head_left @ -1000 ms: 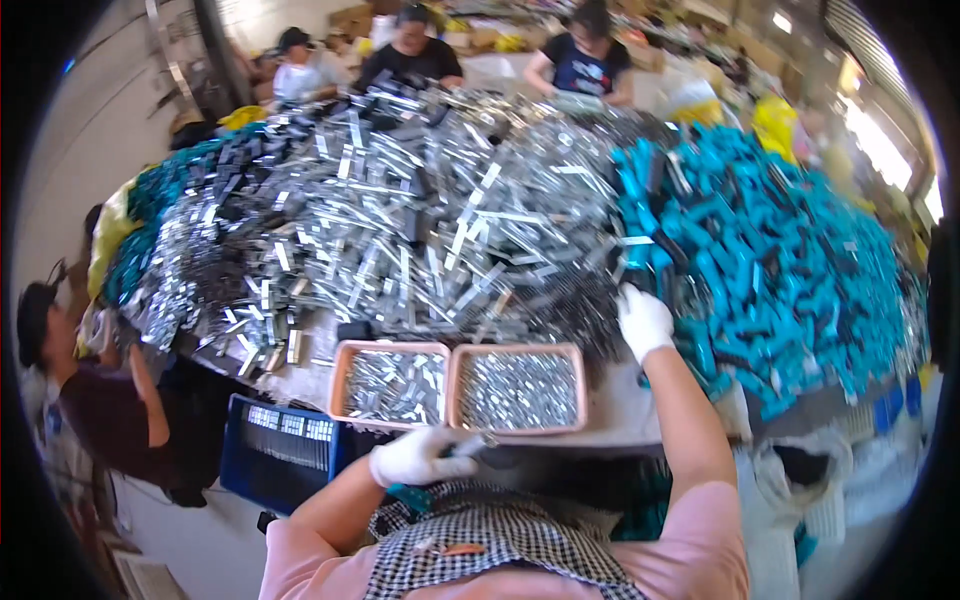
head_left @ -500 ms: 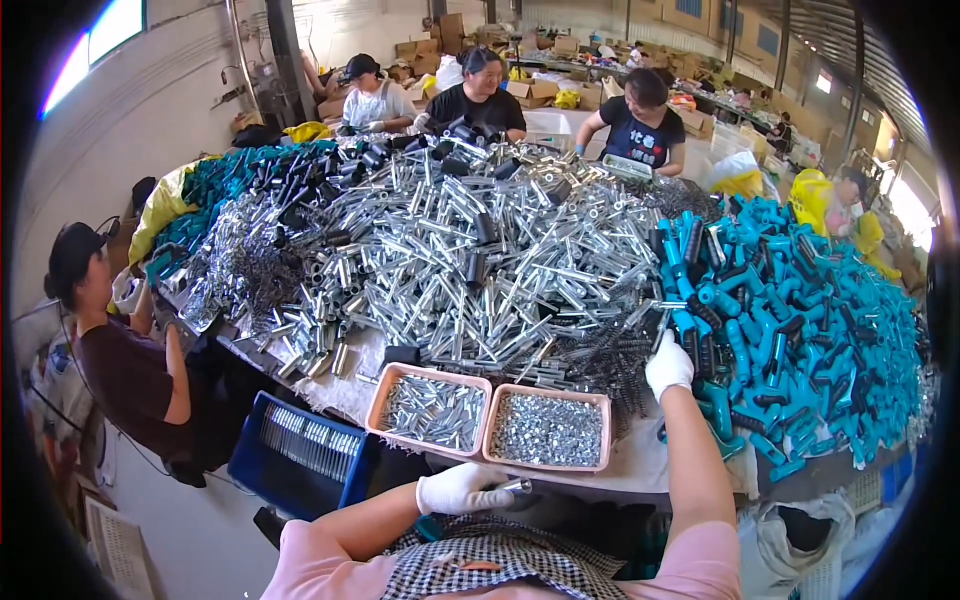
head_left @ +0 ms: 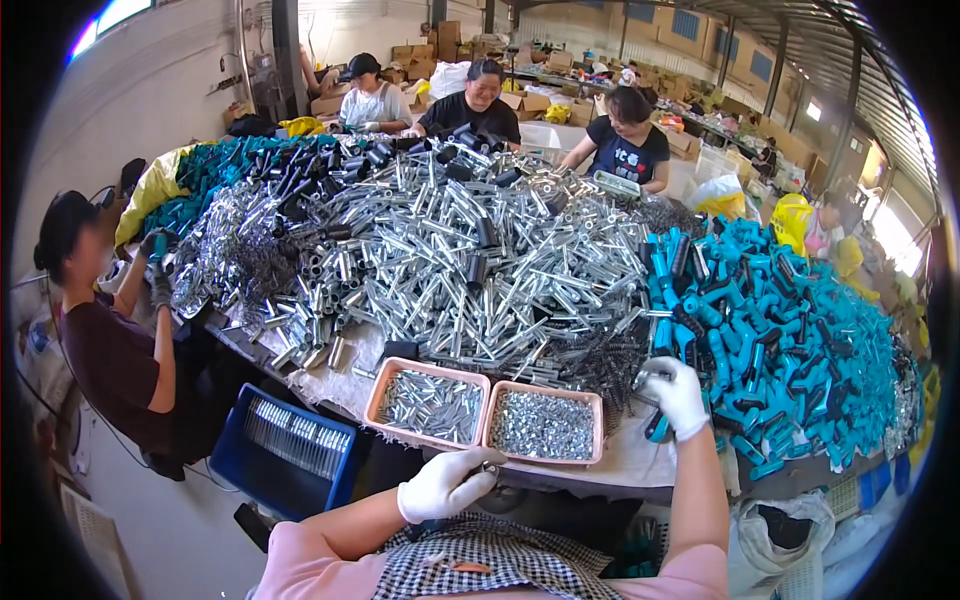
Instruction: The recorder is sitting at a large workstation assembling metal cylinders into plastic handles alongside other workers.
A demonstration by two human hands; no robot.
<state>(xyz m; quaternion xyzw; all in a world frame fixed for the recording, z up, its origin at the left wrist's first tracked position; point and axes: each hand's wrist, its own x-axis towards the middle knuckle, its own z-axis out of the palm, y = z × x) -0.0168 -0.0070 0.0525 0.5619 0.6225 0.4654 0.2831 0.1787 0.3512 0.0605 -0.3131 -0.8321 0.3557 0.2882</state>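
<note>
My left hand [head_left: 448, 486], in a white glove, is closed around a short silver metal tube whose end [head_left: 490, 466] shows at the fingertips, just in front of the two pink bins. My right hand [head_left: 676, 398], also gloved in white, has its fingers curled at the near edge of the table. Something small and greyish shows at its fingertips, too unclear to name. Beside that hand lies a tangle of dark springs [head_left: 612, 362]. One pink bin [head_left: 376, 412] holds small silver pins; the other [head_left: 545, 460] holds tiny silver pieces.
Silver metal tubes [head_left: 420, 260] heap over the table's middle. Teal handles with black grips [head_left: 790, 340] pile up at right. A blue crate [head_left: 228, 455] with rows of silver tubes stands at lower left. Co-workers sit around the table, one [head_left: 120, 360] at left.
My right hand has drawn back toward me from beside the teal handles, its fingers now curled. My left hand has shifted slightly left, still around the metal tube. The co-worker at left has raised their hands.
</note>
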